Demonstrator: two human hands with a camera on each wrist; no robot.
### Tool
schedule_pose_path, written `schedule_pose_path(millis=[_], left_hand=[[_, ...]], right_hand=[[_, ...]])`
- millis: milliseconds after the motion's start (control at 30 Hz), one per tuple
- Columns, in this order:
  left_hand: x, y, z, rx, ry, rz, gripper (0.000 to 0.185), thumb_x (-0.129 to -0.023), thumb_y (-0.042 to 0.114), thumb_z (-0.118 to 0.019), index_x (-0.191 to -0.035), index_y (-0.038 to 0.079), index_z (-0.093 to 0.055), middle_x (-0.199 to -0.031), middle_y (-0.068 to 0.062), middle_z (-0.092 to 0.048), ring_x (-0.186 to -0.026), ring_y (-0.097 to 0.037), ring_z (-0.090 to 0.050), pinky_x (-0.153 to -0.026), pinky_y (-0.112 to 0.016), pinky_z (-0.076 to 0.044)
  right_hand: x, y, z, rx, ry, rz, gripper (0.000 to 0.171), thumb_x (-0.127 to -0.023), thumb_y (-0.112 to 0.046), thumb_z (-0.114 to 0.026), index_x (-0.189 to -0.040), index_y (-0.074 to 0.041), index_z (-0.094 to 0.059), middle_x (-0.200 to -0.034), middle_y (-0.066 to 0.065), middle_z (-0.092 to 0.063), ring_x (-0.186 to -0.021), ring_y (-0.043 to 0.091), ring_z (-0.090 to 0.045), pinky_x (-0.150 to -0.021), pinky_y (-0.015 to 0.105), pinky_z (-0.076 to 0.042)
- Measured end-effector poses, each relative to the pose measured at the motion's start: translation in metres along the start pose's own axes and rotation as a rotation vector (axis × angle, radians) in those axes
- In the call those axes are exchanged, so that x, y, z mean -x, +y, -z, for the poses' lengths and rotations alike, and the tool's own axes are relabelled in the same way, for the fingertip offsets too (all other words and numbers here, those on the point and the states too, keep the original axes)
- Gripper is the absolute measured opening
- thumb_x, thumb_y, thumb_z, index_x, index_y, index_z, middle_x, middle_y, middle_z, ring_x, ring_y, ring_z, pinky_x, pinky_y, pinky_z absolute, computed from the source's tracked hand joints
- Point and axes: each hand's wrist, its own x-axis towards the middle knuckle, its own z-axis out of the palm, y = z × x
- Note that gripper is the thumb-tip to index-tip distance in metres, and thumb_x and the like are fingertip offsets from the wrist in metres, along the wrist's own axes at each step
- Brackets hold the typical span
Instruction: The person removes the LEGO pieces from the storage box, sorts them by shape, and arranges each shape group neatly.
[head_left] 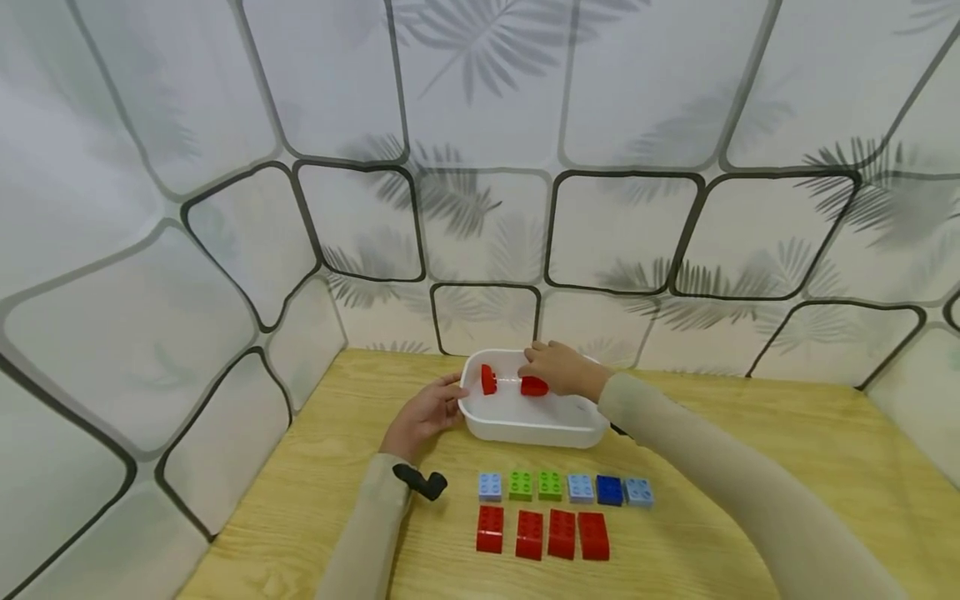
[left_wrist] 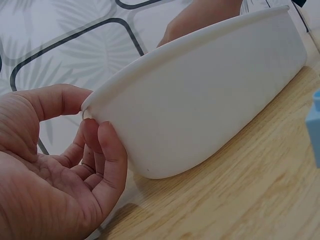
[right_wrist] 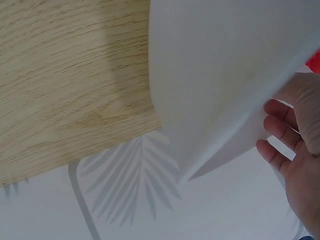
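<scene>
A white plastic tub stands on the table. My left hand pinches its left rim, the thumb over the edge and curled fingers against the outer wall, as the left wrist view shows. Over the tub's inside, my right hand grips a red toy brick with thumb and forefinger; the fingers partly cover it. Only a red corner of that brick appears in the right wrist view. To its left inside the tub is another red brick.
In front of the tub lies a row of studded bricks: light blue, green and dark blue. Nearer still, several red curved bricks form a second row. A patterned wall covering rises behind the wooden table.
</scene>
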Motion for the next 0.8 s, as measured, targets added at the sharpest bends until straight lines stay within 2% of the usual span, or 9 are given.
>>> schedule_pose_path(millis=[167, 333, 500, 567, 667, 800], left_hand=[[0.000, 0.001, 0.000, -0.004, 0.005, 0.001, 0.053, -0.102, 0.004, -0.054, -0.153, 0.006, -0.037, -0.112, -0.004, -0.058, -0.077, -0.010, -0.053, -0.065, -0.020, -0.045], [0.000, -0.001, 0.000, -0.010, 0.008, -0.003, 0.053, -0.102, 0.004, -0.053, -0.152, 0.005, -0.038, -0.111, -0.004, -0.060, -0.076, -0.009, -0.054, -0.065, -0.020, -0.045], [0.000, -0.001, 0.001, -0.019, -0.004, -0.006, 0.053, -0.102, 0.004, -0.052, -0.153, 0.004, -0.036, -0.110, -0.002, -0.061, -0.074, -0.008, -0.054, -0.063, -0.019, -0.044], [0.000, -0.001, 0.000, -0.013, -0.004, -0.006, 0.053, -0.102, 0.004, -0.052, -0.153, 0.004, -0.036, -0.111, -0.003, -0.060, -0.075, -0.008, -0.054, -0.063, -0.020, -0.044], [0.000, 0.000, -0.001, -0.006, 0.001, -0.002, 0.053, -0.102, 0.004, -0.052, -0.153, 0.006, -0.037, -0.113, -0.004, -0.058, -0.076, -0.009, -0.054, -0.064, -0.020, -0.044], [-0.001, 0.001, -0.001, -0.008, 0.004, -0.001, 0.054, -0.102, 0.004, -0.051, -0.153, 0.006, -0.037, -0.116, -0.005, -0.058, -0.076, -0.009, -0.053, -0.063, -0.019, -0.044]], right_hand=[[0.005, 0.003, -0.001, -0.008, -0.014, -0.006, 0.032, -0.087, -0.020, -0.081, -0.118, -0.020, -0.073, -0.113, 0.008, -0.068, -0.105, 0.026, -0.059, -0.089, 0.043, -0.055], [0.009, 0.001, -0.001, -0.063, -0.074, -0.027, 0.038, -0.085, -0.033, -0.083, -0.118, -0.019, -0.071, -0.120, 0.010, -0.066, -0.110, 0.027, -0.057, -0.096, 0.046, -0.052], [0.012, -0.005, 0.003, -0.110, -0.125, -0.048, 0.045, -0.086, -0.028, -0.083, -0.128, -0.024, -0.069, -0.127, 0.008, -0.064, -0.118, 0.027, -0.055, -0.103, 0.048, -0.049], [0.012, -0.008, 0.003, -0.104, -0.124, -0.042, 0.045, -0.086, -0.025, -0.082, -0.129, -0.025, -0.068, -0.122, 0.007, -0.064, -0.114, 0.025, -0.055, -0.101, 0.045, -0.050], [0.012, -0.011, 0.005, -0.079, -0.112, -0.027, 0.040, -0.088, -0.020, -0.081, -0.126, -0.025, -0.070, -0.113, 0.005, -0.063, -0.105, 0.022, -0.054, -0.096, 0.041, -0.051], [0.010, -0.014, 0.008, -0.043, -0.093, -0.007, 0.030, -0.089, -0.016, -0.078, -0.118, -0.023, -0.072, -0.109, 0.004, -0.063, -0.102, 0.021, -0.054, -0.095, 0.040, -0.051]])
